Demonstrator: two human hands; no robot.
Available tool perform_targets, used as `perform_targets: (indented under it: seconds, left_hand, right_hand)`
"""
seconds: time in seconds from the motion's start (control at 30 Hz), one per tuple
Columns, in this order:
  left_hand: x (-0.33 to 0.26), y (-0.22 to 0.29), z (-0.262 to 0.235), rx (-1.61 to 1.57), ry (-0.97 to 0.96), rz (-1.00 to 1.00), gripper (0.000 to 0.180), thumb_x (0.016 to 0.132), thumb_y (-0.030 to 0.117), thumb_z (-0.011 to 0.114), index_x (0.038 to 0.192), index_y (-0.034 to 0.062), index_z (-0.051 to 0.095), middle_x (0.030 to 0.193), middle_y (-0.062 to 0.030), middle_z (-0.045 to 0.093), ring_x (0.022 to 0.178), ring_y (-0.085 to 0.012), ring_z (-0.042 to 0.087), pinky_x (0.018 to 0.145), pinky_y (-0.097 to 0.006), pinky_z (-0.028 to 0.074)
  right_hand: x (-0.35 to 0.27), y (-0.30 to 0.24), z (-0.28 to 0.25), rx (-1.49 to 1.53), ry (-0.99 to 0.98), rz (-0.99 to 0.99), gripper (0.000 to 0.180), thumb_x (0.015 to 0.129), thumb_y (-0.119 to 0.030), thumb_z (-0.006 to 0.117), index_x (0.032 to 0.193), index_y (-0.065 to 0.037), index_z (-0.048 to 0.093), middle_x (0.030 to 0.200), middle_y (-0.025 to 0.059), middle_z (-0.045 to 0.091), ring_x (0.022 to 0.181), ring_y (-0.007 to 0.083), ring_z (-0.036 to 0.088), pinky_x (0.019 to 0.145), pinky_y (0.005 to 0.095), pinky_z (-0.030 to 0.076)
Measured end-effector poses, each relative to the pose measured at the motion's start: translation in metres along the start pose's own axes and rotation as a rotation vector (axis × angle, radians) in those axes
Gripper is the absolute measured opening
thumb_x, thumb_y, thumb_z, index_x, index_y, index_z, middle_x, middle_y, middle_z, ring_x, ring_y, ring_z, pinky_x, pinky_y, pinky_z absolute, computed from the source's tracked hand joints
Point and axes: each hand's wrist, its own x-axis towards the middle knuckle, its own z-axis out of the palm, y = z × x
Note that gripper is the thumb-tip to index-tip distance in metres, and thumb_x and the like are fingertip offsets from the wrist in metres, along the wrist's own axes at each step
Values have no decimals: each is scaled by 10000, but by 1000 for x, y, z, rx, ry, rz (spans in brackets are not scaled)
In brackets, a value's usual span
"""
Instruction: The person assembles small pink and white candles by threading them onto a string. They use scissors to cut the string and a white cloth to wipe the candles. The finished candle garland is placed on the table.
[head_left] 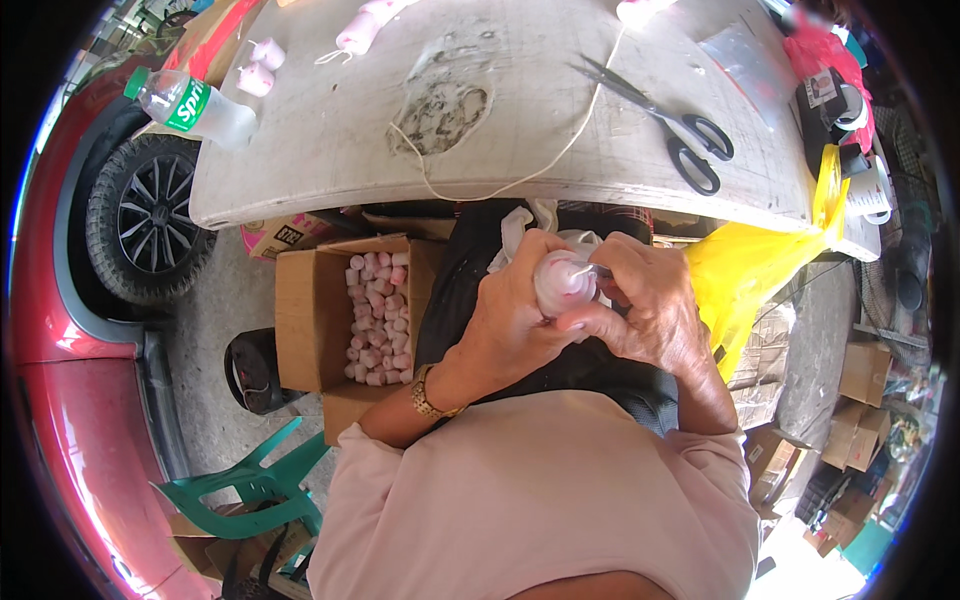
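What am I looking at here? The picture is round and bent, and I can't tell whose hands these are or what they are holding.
There is no machine here. A person wears a wide fisheye camera on the head, looking down, so straight edges bend near the rim.

The two bare hands belong to that person. The left hand wraps around a small pink-and-white bundle in clear wrapping; the right hand pinches at its top, where a white string comes out.

Above the hands is a worn white table. On it lie black scissors, a long white string, a few similar pink bundles and a clear bottle with a green label.

Below the table, to the person's left, an open cardboard box holds many small pink and white pieces. A yellow plastic bag hangs on the right.
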Motion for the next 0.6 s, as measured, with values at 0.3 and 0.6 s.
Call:
perform_targets:
  seconds: [0.3, 0.6]
  left_hand:
    - [-2, -9, 2, 11, 107, -25, 402, 767, 122, 820, 1044, 42, 540, 892, -46, 659, 785, -126, 648, 726, -262, 521]
    - [4, -17, -8, -124, -23, 132, 549, 830, 202, 783, 1218, 16, 441, 1121, -122, 584, 994, -166, 601, 857, -313, 497]
  right_hand:
    - [2, -8, 5, -138, -14, -22, 453, 744, -451, 761, 799, -40, 579, 691, 100, 570, 579, 290, 593, 514, 386, 480]
    - [14, -5, -2, -123, -25, 55, 578, 653, -556, 794, 793, -39, 577, 696, 88, 588, 585, 297, 615, 508, 381, 478]
